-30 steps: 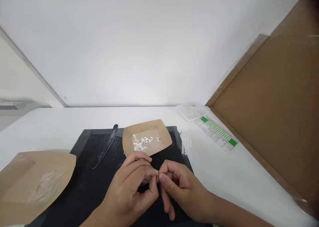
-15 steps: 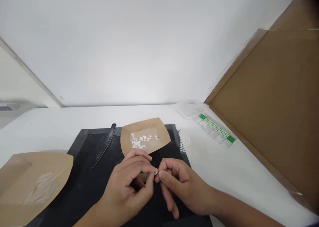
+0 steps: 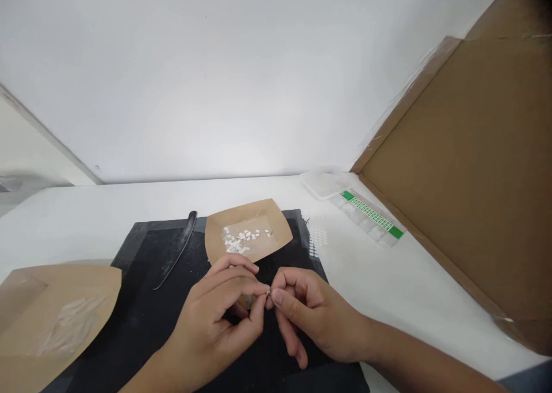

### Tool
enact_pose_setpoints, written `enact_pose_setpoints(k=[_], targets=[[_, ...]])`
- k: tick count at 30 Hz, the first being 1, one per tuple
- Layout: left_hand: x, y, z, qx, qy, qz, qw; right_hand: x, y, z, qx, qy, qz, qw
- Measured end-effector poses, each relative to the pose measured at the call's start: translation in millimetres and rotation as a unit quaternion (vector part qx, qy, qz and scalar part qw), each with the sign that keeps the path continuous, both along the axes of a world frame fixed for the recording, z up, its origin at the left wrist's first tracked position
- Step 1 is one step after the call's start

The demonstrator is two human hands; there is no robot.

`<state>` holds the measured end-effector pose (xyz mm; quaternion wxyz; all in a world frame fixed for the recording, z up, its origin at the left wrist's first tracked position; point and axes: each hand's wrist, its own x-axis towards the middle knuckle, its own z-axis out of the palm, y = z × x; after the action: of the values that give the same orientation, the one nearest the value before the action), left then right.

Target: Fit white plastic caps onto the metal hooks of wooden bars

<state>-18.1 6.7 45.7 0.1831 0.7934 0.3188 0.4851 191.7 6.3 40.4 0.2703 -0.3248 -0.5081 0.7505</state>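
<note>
My left hand (image 3: 228, 312) and my right hand (image 3: 308, 312) meet fingertip to fingertip above a black mat (image 3: 142, 318). Between them is a tiny whitish-grey piece (image 3: 268, 293), mostly hidden by the fingers and too small to name. Thumb and forefinger of each hand are pinched on it from opposite sides. Just behind the hands, a brown paper tray (image 3: 276, 220) holds small white oval pieces (image 3: 239, 241). Under my left fingers a small shiny spot shows, which I cannot make out.
A second brown paper tray (image 3: 26, 307) with clear strips stands at the left. A thin black curved tool (image 3: 179, 252) lies on the mat. To the right are a sheet of white ovals (image 3: 317, 238), a clear plastic lid (image 3: 323, 183), a green-labelled clear case (image 3: 375, 218) and a cardboard panel (image 3: 466, 180).
The view has shifted slightly, so everything sits a little farther left and higher. Both hands keep the same pinch on the tiny piece, with hardly any finger movement.
</note>
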Motion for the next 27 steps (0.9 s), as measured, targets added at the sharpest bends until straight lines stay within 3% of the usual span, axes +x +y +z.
enact_pose_setpoints(k=[9, 20, 24, 27], targets=[[3.2, -2.3, 3.4, 0.035, 0.031, 0.034, 0.998, -1.0, -2.4, 3.3, -0.025, -0.011, -0.006, 1.0], [1.0, -1.5, 0.1, 0.01, 0.027, 0.03, 0.999, 1.3, -0.9, 5.5, -0.024, -0.016, 0.001, 1.0], [0.0, -0.7, -1.3, -0.005, 0.013, 0.007, 1.0, 2.9, -3.1, 4.1, 0.02, -0.054, -0.013, 0.998], [-1.2, 2.2, 0.5, -0.01, 0.006, -0.018, 1.0, 5.5, -4.5, 4.5, 0.094, -0.09, -0.009, 0.991]])
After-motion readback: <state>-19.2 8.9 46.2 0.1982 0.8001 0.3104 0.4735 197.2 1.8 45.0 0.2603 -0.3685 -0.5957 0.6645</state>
